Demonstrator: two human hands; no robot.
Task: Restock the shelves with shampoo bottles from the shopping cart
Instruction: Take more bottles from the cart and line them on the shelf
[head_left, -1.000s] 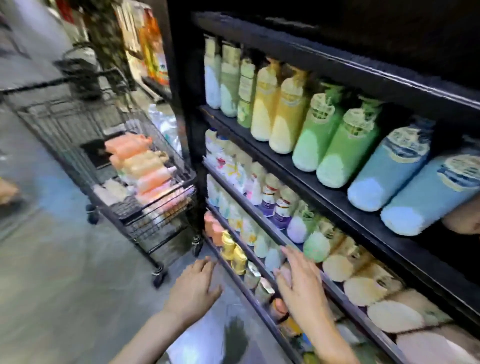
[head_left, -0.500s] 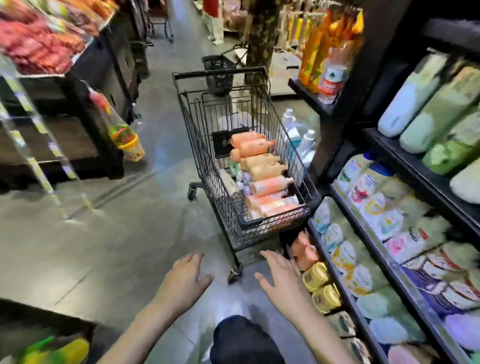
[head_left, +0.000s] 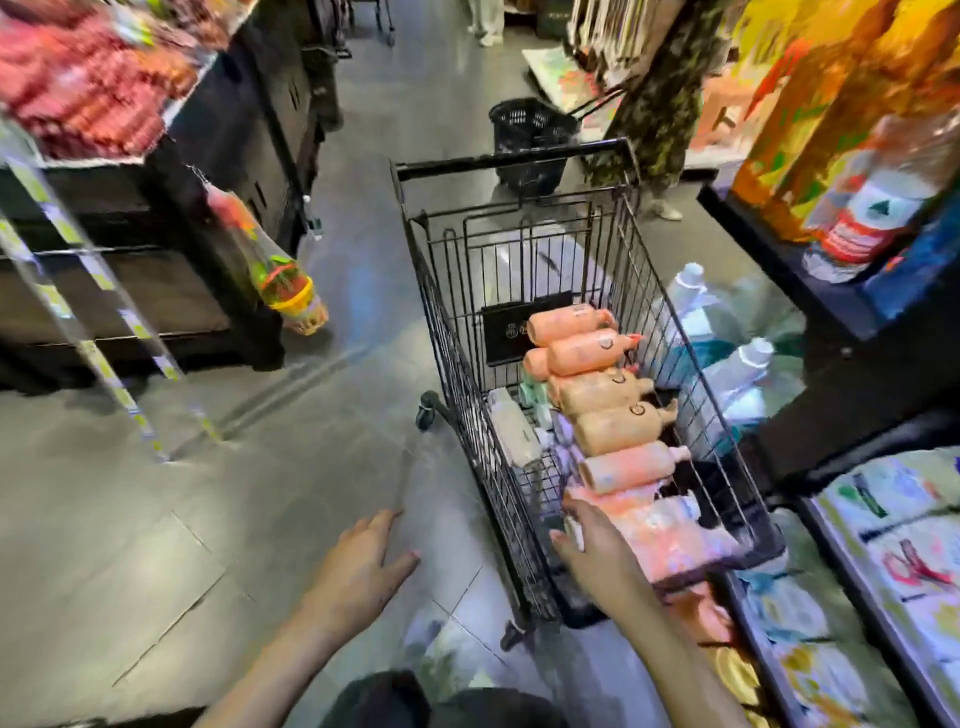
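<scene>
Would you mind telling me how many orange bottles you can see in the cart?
7, in a row along its right side, nearest. More may be hidden underneath.

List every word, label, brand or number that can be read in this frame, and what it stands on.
None can be read.
Orange bottles in the shopping cart: small round marks, blurred.
Black card in the cart: pale emblem, too small.
Shelf bottle's red and white label: blurred.
Shelf products, lower right: smeared.
</scene>
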